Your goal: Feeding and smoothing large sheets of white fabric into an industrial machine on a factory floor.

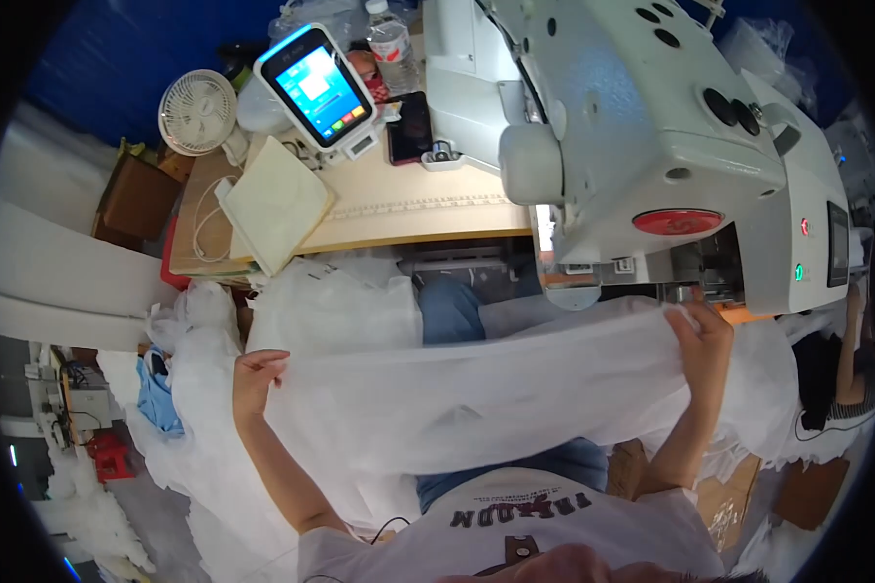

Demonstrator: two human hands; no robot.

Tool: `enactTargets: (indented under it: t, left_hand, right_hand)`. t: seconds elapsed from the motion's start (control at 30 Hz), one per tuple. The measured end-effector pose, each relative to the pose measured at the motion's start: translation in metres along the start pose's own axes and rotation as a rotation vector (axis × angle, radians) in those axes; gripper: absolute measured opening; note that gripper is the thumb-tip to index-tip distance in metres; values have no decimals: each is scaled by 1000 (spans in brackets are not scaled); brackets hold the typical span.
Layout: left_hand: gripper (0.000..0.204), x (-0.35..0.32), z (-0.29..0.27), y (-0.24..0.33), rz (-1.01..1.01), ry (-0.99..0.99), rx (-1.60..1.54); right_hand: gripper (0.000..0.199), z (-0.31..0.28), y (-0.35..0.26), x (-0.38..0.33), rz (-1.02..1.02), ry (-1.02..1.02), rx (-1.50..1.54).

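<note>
A long piece of sheer white fabric [408, 408] stretches across my lap, its upper edge drawn nearly straight between my hands. At the left end my left hand [257, 379] pinches that edge between thumb and fingers. My right hand [700, 335] grips the other end, close beneath the head of a large white sewing machine [612, 126]. The needle area is partly hidden by the machine's housing. More white fabric hangs below and around both forearms.
A wooden table [408, 219] with a ruler strip carries a control screen [316, 83], a small fan [197, 112], a phone [409, 128], a water bottle [390, 49] and a pale pad [277, 199]. White fabric heaps [194, 437] lie at left. Another person's arm [851, 350] shows far right.
</note>
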State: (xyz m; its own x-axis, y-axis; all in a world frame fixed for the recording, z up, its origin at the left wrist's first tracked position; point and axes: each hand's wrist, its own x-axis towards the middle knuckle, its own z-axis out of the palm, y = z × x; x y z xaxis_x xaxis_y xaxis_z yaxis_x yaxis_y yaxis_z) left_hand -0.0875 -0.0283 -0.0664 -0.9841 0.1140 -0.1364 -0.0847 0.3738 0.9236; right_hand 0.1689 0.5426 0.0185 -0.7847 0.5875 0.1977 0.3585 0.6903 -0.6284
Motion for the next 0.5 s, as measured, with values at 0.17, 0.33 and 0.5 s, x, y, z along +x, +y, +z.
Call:
enactTargets:
  t: [0.17,0.33,0.5]
  left_hand:
    - [12,12,49,39,-287,-6,-678]
    - [16,7,79,57,269,-45,432]
    - [23,-14,112,92,522,183,665]
  right_hand:
    - [16,-1,19,-14,272,-48,1248]
    - [18,26,-18,15,138,479,279]
    - [18,3,-5,38,241,264,-193]
